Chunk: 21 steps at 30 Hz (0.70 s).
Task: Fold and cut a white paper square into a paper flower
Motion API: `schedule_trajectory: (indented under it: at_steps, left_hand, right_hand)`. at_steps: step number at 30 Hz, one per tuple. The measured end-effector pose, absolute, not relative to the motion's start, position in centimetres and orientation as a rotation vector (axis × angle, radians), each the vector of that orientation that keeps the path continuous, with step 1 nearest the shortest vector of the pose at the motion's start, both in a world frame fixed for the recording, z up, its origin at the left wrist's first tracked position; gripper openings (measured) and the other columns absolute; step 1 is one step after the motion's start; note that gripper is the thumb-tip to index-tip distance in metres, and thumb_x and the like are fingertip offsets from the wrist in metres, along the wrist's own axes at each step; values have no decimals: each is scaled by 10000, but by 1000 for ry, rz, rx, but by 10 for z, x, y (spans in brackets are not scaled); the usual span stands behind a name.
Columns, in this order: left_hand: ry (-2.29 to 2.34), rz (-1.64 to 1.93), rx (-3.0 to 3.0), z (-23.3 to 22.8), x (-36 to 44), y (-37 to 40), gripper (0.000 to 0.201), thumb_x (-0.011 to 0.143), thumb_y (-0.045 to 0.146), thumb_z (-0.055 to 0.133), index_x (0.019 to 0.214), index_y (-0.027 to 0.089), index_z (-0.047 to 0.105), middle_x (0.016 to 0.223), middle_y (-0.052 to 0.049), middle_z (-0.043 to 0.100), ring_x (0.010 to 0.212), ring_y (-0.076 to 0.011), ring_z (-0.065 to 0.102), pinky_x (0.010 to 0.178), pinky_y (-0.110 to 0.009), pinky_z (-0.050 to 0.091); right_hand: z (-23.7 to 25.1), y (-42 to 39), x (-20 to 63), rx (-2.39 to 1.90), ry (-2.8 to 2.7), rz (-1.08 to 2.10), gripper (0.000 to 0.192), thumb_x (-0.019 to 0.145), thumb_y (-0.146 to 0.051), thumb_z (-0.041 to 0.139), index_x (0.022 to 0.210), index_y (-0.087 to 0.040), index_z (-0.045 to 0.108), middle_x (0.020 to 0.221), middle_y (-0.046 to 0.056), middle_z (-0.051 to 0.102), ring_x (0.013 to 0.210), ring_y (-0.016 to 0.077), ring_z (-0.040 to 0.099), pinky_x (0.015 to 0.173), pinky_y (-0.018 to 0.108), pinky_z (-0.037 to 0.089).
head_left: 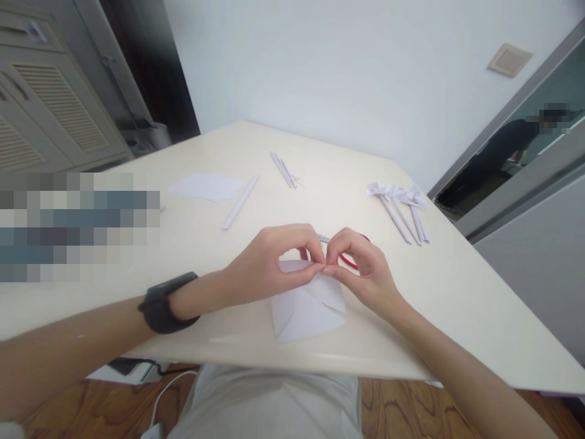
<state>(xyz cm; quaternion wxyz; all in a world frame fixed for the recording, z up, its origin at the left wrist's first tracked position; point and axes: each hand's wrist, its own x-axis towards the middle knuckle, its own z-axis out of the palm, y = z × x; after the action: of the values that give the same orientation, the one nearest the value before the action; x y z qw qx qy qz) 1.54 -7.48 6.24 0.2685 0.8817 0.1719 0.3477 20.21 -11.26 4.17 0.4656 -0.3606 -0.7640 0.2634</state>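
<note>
My left hand (274,262) and my right hand (361,268) meet over a white sheet of folded paper (306,308) lying near the front edge of the cream table (457,292). Thumb and forefinger of both hands pinch the paper's upper edge, fingertips almost touching. A black band is on my left wrist. Just behind my right hand, red-handled scissors (350,261) lie on the table, mostly hidden by the fingers.
A flat white sheet (205,185) and a rolled paper stick (241,201) lie at the left back. More thin paper sticks (283,169) are farther back. Several paper sticks with folded tops (402,207) lie at the right. Cabinet at far left, glass door at right.
</note>
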Motion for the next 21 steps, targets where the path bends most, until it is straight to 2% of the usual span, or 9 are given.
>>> schedule_trajectory:
  at_steps: [10, 21]
  left_hand:
    - [396, 1081, 2464, 57, 15, -78, 86, 792, 132, 543, 788, 201, 594, 759, -22, 636, 738, -130, 577, 677, -257, 482]
    - [371, 1087, 2375, 54, 16, -82, 106, 784, 136, 549, 767, 228, 597, 770, -26, 644, 746, -131, 593, 690, -256, 501]
  right_hand:
    - [40, -116, 201, -819, -1868, 598, 73, 791, -210, 619, 777, -187, 551, 761, 21, 549, 746, 148, 530, 684, 305, 456]
    - [37, -119, 199, -751, -1924, 504, 74, 795, -205, 598, 774, -197, 527, 766, 33, 566, 737, 162, 535, 678, 329, 463]
